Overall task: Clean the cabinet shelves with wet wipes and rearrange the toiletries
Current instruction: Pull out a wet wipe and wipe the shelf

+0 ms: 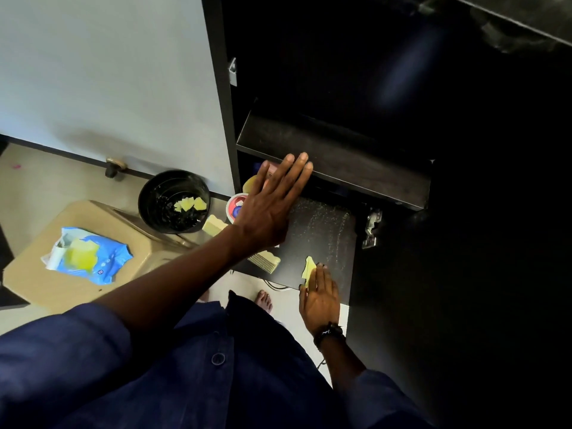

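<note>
- Fingers [320, 275] of my right hand [320, 300] lie straight, together, pressing the yellow wipe [309, 269] onto the lower shelf [328, 236].
- My left hand [266, 212], fingers slightly spread, reaches over the upper shelf [340, 156] edge, at the wipe's 12 o'clock.
- I see the comb [264, 261] at the wipe's 9 o'clock, and the wipes pack [89, 258] farther out.

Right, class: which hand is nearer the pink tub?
Left. The left hand hovers right beside the tub, partly covering it. The right hand presses a wipe at the front edge of the shelf, further off.
</note>
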The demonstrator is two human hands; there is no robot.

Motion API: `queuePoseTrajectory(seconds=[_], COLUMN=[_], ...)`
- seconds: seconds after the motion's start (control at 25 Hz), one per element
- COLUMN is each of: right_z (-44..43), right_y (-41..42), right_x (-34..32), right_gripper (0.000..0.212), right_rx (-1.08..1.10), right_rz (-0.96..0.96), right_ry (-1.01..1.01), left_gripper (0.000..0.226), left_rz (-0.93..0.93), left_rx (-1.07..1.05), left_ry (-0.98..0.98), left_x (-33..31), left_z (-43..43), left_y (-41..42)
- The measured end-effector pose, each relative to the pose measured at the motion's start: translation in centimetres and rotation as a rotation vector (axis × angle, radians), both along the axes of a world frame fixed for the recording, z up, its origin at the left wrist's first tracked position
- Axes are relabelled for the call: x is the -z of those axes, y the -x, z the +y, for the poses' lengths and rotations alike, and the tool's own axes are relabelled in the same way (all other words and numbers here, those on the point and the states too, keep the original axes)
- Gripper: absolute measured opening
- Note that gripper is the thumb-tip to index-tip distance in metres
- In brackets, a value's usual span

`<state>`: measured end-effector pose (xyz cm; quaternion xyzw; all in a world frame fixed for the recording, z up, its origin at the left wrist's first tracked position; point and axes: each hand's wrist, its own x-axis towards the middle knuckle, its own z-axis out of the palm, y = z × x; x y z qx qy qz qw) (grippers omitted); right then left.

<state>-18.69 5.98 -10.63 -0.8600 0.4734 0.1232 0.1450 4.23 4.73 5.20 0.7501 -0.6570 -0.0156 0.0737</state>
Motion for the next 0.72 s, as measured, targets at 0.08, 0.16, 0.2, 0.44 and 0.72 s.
queuePoseTrajectory(seconds=[0.08, 0.16, 0.2, 0.44, 0.72], right_z=[-0.4, -1.4, -2.0, -8.9, -17.1], right_y=[-0.6, -1.5, -1.9, -3.5, -6.7], right_x=[-0.3, -0.5, -0.6, -1.1, -1.8], right_gripper=[0.049, 0.043, 0.037, 0.037, 0.027], right_rx=[0.009, -0.001, -0.008, -0.138, -0.136], right_rz=[-0.019, -0.025, -0.029, -0.007, 0.156], right_ry=[0.000, 0.011, 0.025, 0.129, 0.151], left_gripper=[0.104, 0.109, 0.109, 0.113, 0.107], left_rz=[0.003, 0.002, -0.005, -0.059, -0.109], left_rx=[-0.011, -0.017, -0.017, -0.016, -0.037], left_ry=[-0.023, -0.034, -0.036, -0.025, 0.000], left_x=[0.1, 0.2, 0.2, 0.1, 0.0], left_z=[0.0, 0.0, -0.1, 0.1, 0.1], left_y=[0.1, 0.1, 0.2, 0.0, 0.0])
